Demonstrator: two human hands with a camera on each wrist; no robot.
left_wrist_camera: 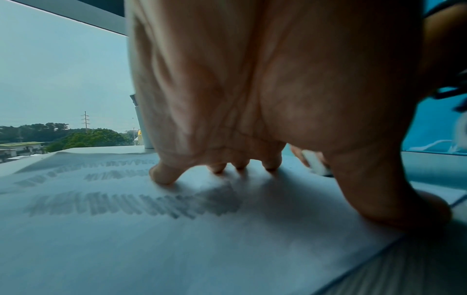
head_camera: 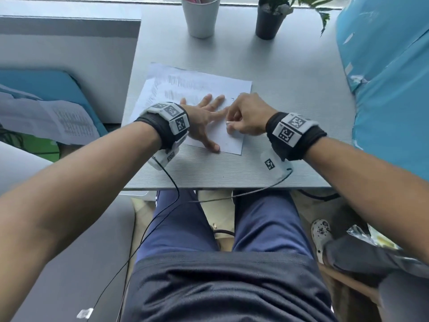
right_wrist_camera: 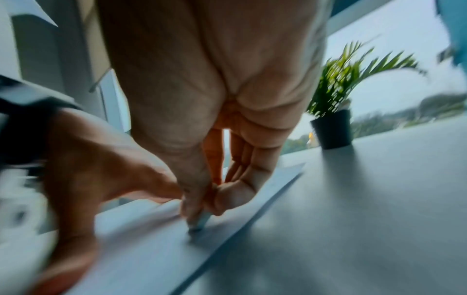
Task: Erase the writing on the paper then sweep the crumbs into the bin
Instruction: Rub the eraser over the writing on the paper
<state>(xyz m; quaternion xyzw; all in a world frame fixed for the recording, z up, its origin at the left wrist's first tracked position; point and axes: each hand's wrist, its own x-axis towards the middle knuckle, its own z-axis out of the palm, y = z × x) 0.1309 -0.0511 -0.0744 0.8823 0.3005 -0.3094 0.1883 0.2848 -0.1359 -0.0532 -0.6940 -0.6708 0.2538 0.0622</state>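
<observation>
Head view puts the paper near the middle of the grey bench, skewed, with smudged grey lines of writing across its far half. Left hand is spread flat on the sheet, fingers straight and splayed, thumb tip down at the paper's near edge, pinning it to the bench. Right hand sits just beside it, touching the left fingers, fingers curled tight round a small white eraser that pokes out by the thumb. Right wrist view, blurred, shows the eraser tip pressed onto the paper close to its right edge. Left wrist view has the fingertips planted on the sheet next to the dark smear of writing. At the bench's far edge stand a white cup and a potted plant.
</observation>
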